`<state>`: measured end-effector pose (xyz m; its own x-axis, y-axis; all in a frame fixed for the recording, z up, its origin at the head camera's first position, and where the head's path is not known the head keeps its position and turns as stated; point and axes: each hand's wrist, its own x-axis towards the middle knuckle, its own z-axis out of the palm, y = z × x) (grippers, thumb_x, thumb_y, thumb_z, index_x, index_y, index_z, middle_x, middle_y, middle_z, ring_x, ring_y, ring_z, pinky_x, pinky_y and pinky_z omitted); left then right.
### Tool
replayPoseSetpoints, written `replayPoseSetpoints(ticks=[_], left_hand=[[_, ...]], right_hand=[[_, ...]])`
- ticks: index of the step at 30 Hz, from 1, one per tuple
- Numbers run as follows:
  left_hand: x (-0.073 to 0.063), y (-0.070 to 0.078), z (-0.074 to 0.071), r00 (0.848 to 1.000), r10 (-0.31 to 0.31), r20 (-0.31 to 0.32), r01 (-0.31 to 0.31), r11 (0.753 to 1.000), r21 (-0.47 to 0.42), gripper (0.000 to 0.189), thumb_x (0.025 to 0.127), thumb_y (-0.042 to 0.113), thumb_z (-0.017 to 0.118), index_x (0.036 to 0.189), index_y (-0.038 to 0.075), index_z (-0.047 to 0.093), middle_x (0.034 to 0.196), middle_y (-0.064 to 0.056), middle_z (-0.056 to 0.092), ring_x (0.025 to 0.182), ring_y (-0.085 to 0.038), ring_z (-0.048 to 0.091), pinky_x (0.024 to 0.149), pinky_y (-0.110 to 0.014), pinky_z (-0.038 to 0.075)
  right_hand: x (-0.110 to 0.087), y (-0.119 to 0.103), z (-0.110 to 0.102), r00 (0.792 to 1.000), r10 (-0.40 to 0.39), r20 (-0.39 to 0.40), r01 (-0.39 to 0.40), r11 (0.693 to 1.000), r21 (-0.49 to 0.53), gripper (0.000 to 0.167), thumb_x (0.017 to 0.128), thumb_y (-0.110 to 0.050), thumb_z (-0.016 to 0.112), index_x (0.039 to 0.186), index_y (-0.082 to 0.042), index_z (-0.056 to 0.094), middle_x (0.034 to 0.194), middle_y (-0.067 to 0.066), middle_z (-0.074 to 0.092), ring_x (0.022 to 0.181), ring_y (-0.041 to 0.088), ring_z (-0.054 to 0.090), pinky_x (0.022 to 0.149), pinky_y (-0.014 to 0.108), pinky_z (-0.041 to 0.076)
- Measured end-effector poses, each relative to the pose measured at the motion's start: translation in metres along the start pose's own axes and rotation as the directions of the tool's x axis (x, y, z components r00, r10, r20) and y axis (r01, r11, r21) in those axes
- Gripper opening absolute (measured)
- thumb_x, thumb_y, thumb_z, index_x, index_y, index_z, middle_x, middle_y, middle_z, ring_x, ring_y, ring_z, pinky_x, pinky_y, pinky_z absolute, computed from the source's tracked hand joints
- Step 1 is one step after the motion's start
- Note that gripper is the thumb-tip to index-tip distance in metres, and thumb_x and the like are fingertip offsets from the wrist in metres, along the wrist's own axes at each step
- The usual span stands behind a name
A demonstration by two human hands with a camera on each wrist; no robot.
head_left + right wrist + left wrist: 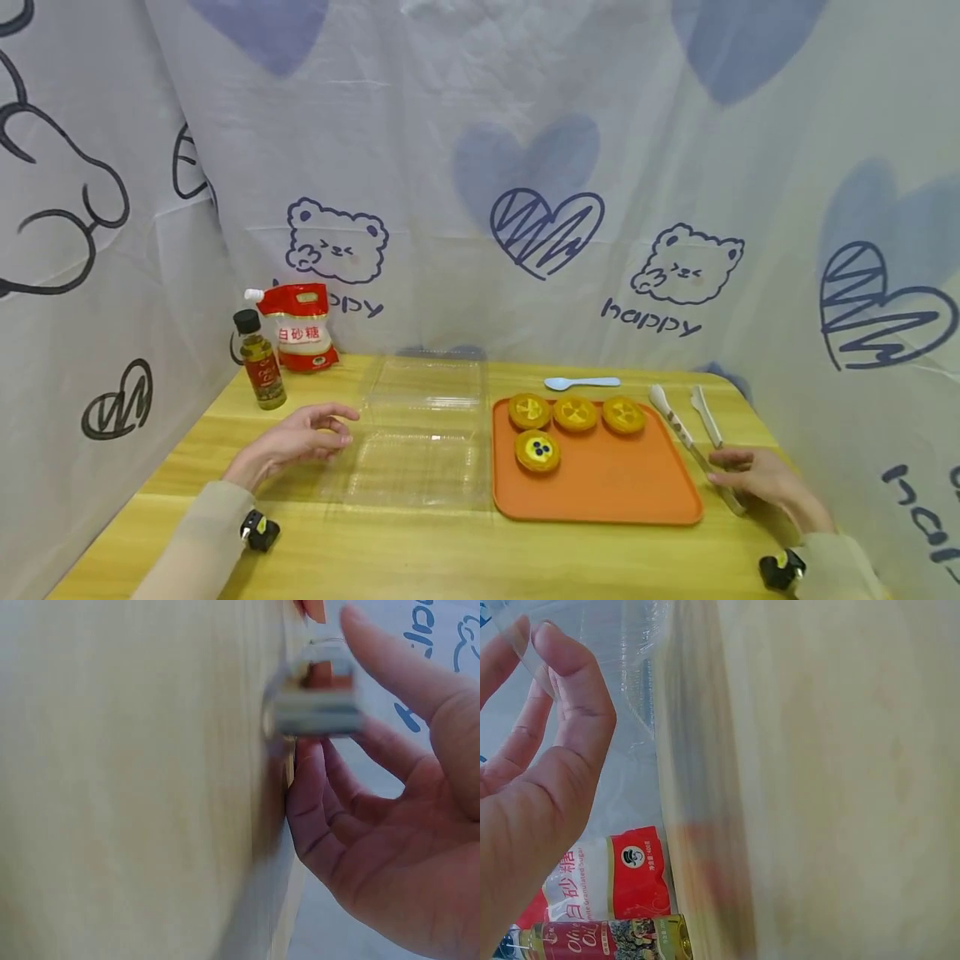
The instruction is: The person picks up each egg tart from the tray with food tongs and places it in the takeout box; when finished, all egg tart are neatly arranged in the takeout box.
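At the left edge of the clear plastic container (pixel 420 467), my left hand (pixel 303 437) has its thumb and fingers loosely bent and apart. In the left wrist view, a clear plastic edge (pixel 541 671) runs beside the fingertips; whether they touch it is unclear. My right hand (pixel 757 475) is over the tongs (pixel 697 454), fingers and thumb spread on either side. Up close, the tongs' metal bend (pixel 315 712) is blurred between thumb and fingers, with the thumb away from it. An orange tray (pixel 600 492) holds three yellow-topped tarts (pixel 575 413) and one tart with blueberries (pixel 537 451).
A small olive oil bottle (pixel 262 367) and a red-and-white sugar bag (pixel 302 329) stand at the back left. Behind the tray lies a pale blue spoon (pixel 581 382). Printed cloth (pixel 420 167) hangs around the wooden table (pixel 420 558).
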<state>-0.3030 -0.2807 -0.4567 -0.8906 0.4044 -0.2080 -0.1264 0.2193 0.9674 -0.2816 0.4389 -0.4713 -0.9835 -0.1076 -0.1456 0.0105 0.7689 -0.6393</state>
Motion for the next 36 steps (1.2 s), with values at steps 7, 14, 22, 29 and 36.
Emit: replayPoseSetpoints(ticks=[7,14,22,29,36], left_hand=[[0.0,0.001,-0.003,1.0,-0.012,0.004,0.012,1.0,0.019,0.061,0.091,0.015,0.07,0.139,-0.006,0.039,0.103,-0.007,0.057,0.082,-0.018,0.061,0.072,-0.03,0.057],[0.005,0.0,-0.004,1.0,-0.004,-0.004,0.004,1.0,0.023,0.061,0.09,0.015,0.07,0.138,-0.007,0.04,0.097,-0.006,0.06,0.076,-0.018,0.06,0.067,-0.028,0.056],[0.004,0.001,-0.006,1.0,-0.003,-0.002,0.003,1.0,0.025,0.06,0.09,0.014,0.07,0.138,-0.007,0.04,0.096,-0.005,0.061,0.074,-0.016,0.06,0.065,-0.026,0.055],[0.006,0.002,-0.005,1.0,-0.017,-0.007,0.017,1.0,-0.023,0.056,0.094,0.013,0.066,0.139,-0.007,0.039,0.097,-0.007,0.061,0.074,-0.014,0.058,0.066,-0.026,0.055],[0.004,0.0,-0.005,1.0,-0.026,0.013,0.027,0.997,-0.069,0.058,0.093,0.011,0.066,0.141,-0.005,0.038,0.1,-0.006,0.061,0.076,-0.013,0.06,0.068,-0.025,0.056]], right_hand=[[-0.004,-0.007,0.005,0.997,0.027,-0.07,-0.026,1.0,0.018,0.059,0.09,-0.03,0.071,0.129,0.011,0.056,0.127,0.034,0.057,0.101,0.026,0.064,0.075,0.025,0.053],[-0.004,-0.012,0.01,0.989,0.121,-0.083,-0.094,0.956,0.278,0.069,0.091,-0.02,0.07,0.136,0.023,0.038,0.101,0.018,0.066,0.069,0.014,0.067,0.065,0.03,0.06],[-0.003,-0.018,0.016,0.98,0.082,-0.184,-0.038,0.972,0.233,0.068,0.093,-0.032,0.067,0.139,0.012,0.043,0.106,0.023,0.065,0.066,0.016,0.068,0.062,0.03,0.06],[-0.002,-0.019,0.018,0.971,-0.058,-0.233,0.126,0.948,0.292,0.069,0.093,-0.021,0.068,0.144,0.009,0.031,0.134,0.037,0.038,0.078,0.013,0.069,0.067,0.036,0.062],[-0.006,-0.025,0.014,0.978,-0.042,-0.205,0.084,0.975,0.204,0.073,0.094,-0.03,0.066,0.146,0.009,0.035,0.139,0.04,0.041,0.075,0.022,0.071,0.066,0.031,0.06]])
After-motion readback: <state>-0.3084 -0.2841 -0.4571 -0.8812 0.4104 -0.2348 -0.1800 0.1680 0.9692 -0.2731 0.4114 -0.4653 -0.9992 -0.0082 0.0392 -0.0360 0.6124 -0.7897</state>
